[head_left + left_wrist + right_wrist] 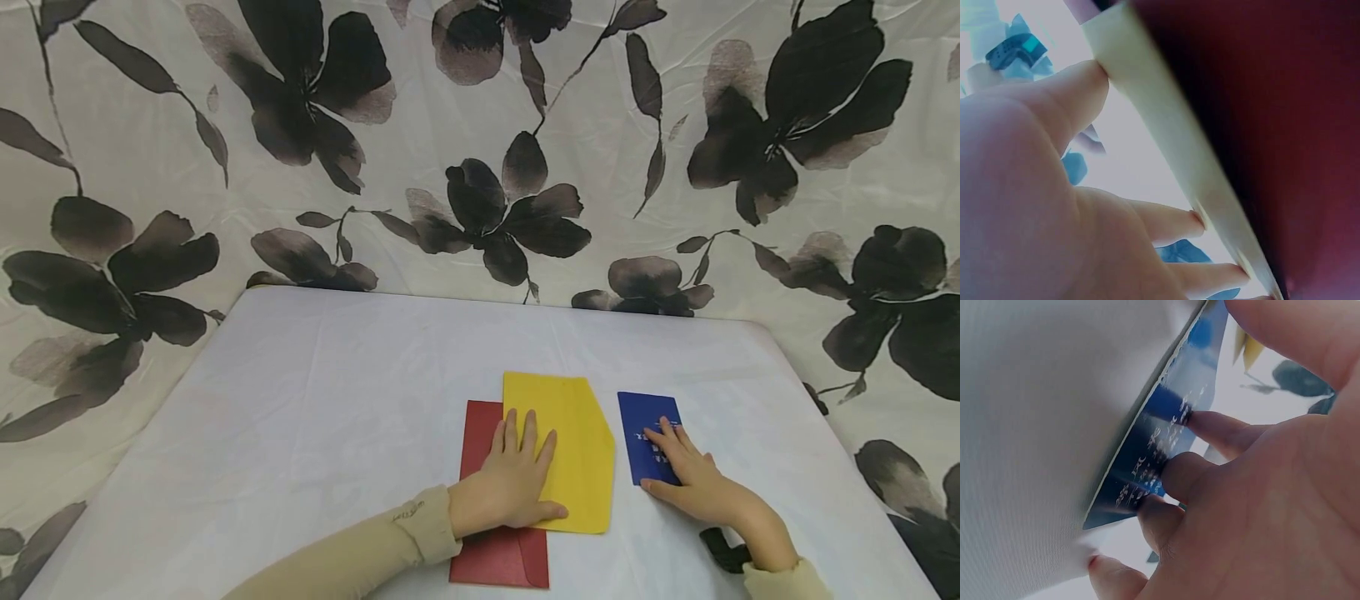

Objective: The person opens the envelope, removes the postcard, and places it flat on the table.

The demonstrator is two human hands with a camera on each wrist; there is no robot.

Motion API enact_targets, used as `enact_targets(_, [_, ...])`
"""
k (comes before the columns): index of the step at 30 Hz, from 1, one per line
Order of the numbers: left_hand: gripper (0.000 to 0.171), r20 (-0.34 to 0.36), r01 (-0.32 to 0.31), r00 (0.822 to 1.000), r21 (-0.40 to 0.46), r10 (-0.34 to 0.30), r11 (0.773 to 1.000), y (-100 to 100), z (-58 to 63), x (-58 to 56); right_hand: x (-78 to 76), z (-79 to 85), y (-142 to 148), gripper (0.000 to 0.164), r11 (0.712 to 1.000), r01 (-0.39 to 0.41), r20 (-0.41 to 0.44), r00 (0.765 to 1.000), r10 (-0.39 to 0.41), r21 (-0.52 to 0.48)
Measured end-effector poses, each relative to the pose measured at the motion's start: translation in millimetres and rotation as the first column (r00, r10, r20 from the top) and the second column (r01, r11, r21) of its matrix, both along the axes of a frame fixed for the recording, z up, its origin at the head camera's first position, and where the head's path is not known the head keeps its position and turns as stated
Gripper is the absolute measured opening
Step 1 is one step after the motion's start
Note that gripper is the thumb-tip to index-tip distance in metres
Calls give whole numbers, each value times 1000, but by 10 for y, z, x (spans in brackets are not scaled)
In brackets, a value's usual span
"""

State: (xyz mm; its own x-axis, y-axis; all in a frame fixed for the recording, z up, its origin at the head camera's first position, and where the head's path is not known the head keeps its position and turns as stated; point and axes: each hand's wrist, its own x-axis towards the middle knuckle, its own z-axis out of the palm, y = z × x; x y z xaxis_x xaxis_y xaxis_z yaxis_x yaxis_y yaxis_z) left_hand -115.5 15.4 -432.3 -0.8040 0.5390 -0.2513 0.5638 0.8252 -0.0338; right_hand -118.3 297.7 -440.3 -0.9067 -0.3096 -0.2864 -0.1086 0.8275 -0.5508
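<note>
My left hand rests with spread fingers on a yellow paper piece, which has slanted corners along its right side. In the left wrist view its fingertips touch the pale surface. Partly beneath the yellow piece lies a red envelope, its left strip and lower end showing. To the right, a blue card with white lettering lies flat. My right hand touches it, fingers over its right half and thumb at the lower edge. The right wrist view shows several fingertips on the lettering.
A white cloth covers the table. Behind it hangs a pale curtain with dark flowers, reaching down along both sides. A black band shows at the right wrist, and beige sleeves cover the forearms.
</note>
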Motion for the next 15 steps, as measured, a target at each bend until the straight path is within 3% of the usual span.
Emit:
enact_targets(8, [94, -21, 7, 1000, -19, -7, 1000, 72, -36, -60, -73, -13, 113, 85, 999, 15, 33, 999, -14, -33])
enact_targets(15, [77, -11, 25, 1000, 30, -25, 999, 103, -36, -101, -90, -13, 144, 85, 998, 25, 67, 998, -20, -66])
